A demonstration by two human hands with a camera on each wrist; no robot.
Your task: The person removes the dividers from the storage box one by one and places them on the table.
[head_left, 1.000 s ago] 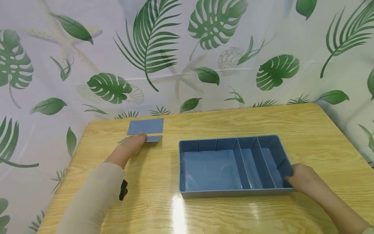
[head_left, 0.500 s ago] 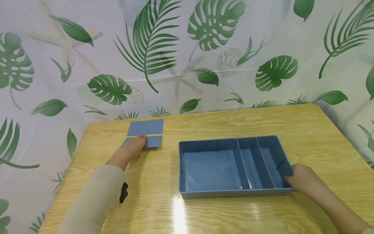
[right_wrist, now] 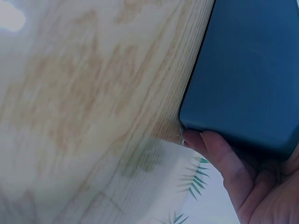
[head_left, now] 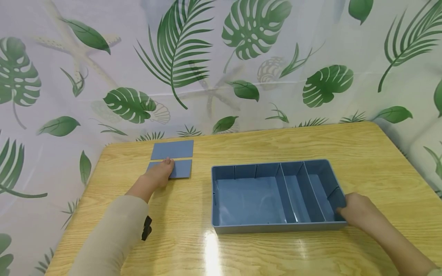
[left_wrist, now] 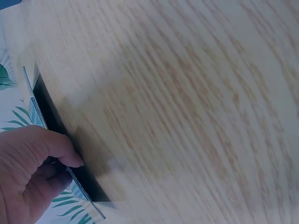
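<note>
My left hand (head_left: 158, 174) pinches a thin blue rectangular panel (head_left: 182, 169) by its near long edge, at the table's far left. In the left wrist view the thumb of the left hand (left_wrist: 30, 156) lies on one side of the panel and curled fingers on the other. A second blue panel (head_left: 172, 150) lies flat just behind it. My right hand (head_left: 359, 210) grips the right end wall of a blue divided tray (head_left: 276, 229), thumb inside the rim. The right wrist view shows the fingers of the right hand (right_wrist: 229, 172) at the tray's outer wall (right_wrist: 245, 70).
Two upright dividers (head_left: 297, 191) split the tray into one wide and two narrow compartments. All stands on a wood-grain table (head_left: 193, 245), with a leaf-print cloth (head_left: 214, 61) hanging behind and at the sides. A black strap (head_left: 146, 228) shows by the left sleeve.
The near panel has tipped toward me, its front edge coming forward, so more of its face shows. The left hand stays on it. Right hand and tray have not moved.
</note>
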